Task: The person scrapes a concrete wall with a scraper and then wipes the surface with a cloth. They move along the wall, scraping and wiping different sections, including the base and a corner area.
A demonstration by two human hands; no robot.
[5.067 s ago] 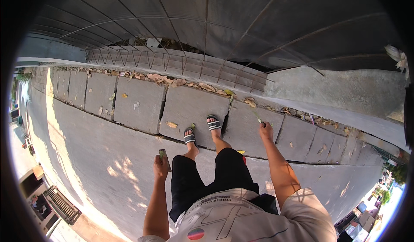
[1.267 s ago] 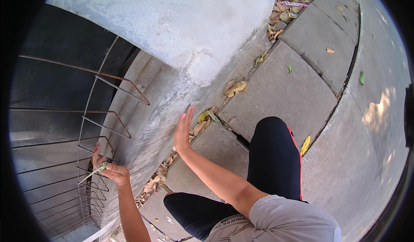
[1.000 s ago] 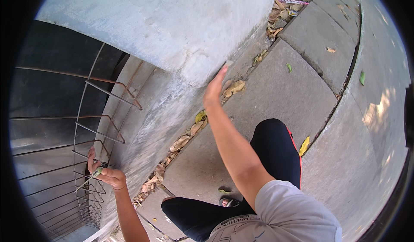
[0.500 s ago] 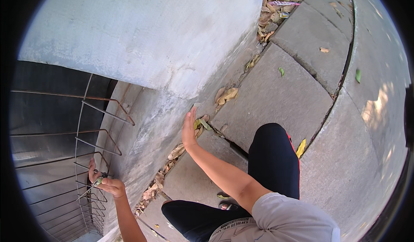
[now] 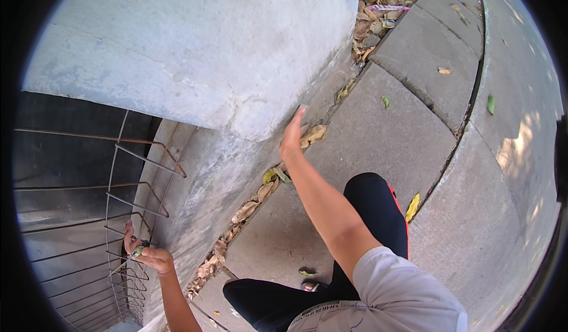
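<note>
Head view, from the left: we see a dark panel (image 5: 65,160) behind a wire grille (image 5: 107,194), whose rusty bars bend into hooked ends at the right. They leave narrow room for our left hand (image 5: 155,260), which sits among them with fingers raised and thumb below. It holds a slim green object (image 5: 137,251) near its thicker end; the thin end points down and left across the bars. So the object lies within the left grip, between thumb and fingers.

Next comes a rough concrete ledge (image 5: 192,193), sloping beneath a pale wall (image 5: 195,54) with a sharp lower lip. Dry leaves (image 5: 244,212) line the crack at its foot. Our right hand (image 5: 291,139) lies at that foot, fingers straight and together, the tips toward a small pale edge (image 5: 303,107); we cannot tell whether the palm grips anything.

Rightward the room widens over flat paving slabs (image 5: 390,125), split by dark joints. Our bent legs in black trousers (image 5: 376,213) with a red side stripe take up the near part, a sandal (image 5: 309,286) between them. Our pale shirt (image 5: 408,290) carries dark block lettering along the hem, broken by folds. At the top, a pink-and-white strip (image 5: 387,7) lies among leaves, any print too small to read. Farther right are a yellow leaf (image 5: 413,206), a green leaf (image 5: 490,104) and a sunlit patch (image 5: 516,145).
</note>
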